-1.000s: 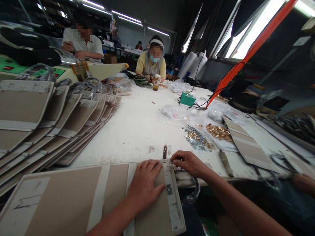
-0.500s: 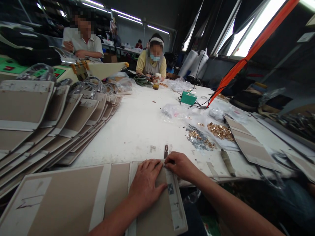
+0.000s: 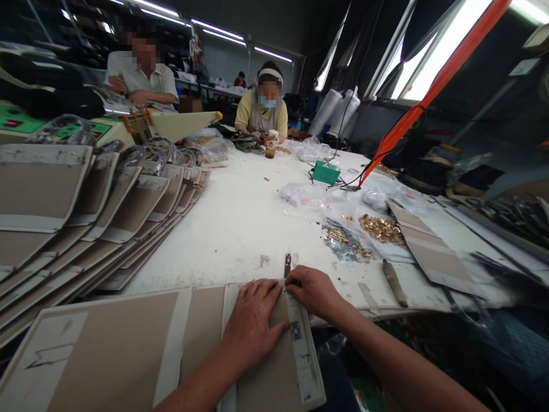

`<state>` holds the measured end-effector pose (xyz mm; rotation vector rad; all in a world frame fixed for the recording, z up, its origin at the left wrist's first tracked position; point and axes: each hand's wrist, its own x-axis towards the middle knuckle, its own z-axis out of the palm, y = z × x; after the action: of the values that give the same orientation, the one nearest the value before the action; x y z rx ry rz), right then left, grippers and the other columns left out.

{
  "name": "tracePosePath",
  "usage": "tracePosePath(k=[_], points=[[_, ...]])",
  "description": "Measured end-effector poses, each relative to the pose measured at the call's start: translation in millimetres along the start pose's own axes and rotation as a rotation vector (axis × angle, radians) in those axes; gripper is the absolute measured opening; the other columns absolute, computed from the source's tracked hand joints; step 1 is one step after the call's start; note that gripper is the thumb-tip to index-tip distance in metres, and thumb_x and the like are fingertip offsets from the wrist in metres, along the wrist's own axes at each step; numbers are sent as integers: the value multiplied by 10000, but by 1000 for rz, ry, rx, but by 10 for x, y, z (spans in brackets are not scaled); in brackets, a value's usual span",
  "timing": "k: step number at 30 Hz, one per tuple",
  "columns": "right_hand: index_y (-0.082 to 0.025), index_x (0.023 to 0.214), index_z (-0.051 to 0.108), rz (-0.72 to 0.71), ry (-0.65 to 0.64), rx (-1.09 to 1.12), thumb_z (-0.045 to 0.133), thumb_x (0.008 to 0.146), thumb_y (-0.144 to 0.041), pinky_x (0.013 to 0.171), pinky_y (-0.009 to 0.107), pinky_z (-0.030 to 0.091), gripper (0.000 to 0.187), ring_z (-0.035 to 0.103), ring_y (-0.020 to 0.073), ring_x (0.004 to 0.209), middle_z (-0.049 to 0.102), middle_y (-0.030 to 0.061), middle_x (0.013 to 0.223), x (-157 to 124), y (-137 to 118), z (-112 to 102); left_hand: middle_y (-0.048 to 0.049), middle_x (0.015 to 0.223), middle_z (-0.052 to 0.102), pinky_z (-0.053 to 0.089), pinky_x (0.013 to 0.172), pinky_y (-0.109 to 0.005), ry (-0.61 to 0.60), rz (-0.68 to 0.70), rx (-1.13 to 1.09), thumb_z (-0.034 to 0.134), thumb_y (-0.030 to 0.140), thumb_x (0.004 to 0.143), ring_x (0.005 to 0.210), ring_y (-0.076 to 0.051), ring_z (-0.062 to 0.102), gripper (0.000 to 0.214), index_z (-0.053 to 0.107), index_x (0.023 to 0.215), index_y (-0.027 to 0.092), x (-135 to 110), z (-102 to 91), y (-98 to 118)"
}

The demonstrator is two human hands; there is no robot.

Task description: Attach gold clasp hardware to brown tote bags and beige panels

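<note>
A beige panel [image 3: 128, 343] lies before you along the near edge of the white bench [image 3: 231, 229]. Your left hand [image 3: 253, 320] rests spread on it; your right hand [image 3: 315, 292] curls narrowly at its far edge, and whether it pinches anything cannot be told. A dark tab [image 3: 287, 262] juts out just beyond. Rightward lie gold metal pieces [image 3: 381, 228]; leftward, stacked panels [image 3: 43, 189]. A second ago, your right hand was farther right, nearer the corner.
</note>
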<state>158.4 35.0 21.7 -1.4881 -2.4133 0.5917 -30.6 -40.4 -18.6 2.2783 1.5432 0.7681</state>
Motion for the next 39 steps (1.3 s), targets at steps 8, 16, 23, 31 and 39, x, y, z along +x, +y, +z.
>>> tracePosePath(k=[8,16,23,31,39], points=[[-274,1028,736,-4,168,156,630,942,-310,753,285,492,141,661,168,828,695,18,1029,-220,93,17,-76,1445,590,358,1174,-535,9,8,14,835,356,766,1339,-309,485,710,555,1409,247,-28,-5,5],[-191,1305,630,386,676,-317,559,909,-540,1091,521,427,532,535,363,1276,634,167,1323,-583,1518,-531,-63,1439,599,373,1165,-547,19,12,7,841,345,758,1331,-320,499,696,563,1392,273,-13,7,-5],[-135,1423,554,800,420,-220,500,873,-536,1078,580,426,683,537,435,1313,597,243,1404,-836,2470,-701,-64,1443,597,374,1167,-545,14,16,7,839,350,754,1336,-321,498,695,569,1389,272,-25,20,-19],[-198,1221,597,451,625,863,492,830,-400,738,384,616,453,702,238,821,688,75,967,-468,1554,-671,-62,1429,605,381,1155,-551,20,22,11,834,332,759,1322,-318,507,717,548,1415,288,-20,16,-14],[-208,652,500,135,582,1528,747,846,-469,396,217,352,408,390,73,407,435,-80,537,16,-109,-327,-67,1438,591,379,1155,-537,3,5,7,812,442,794,1325,-318,496,681,564,1406,277,-15,-7,-4]])
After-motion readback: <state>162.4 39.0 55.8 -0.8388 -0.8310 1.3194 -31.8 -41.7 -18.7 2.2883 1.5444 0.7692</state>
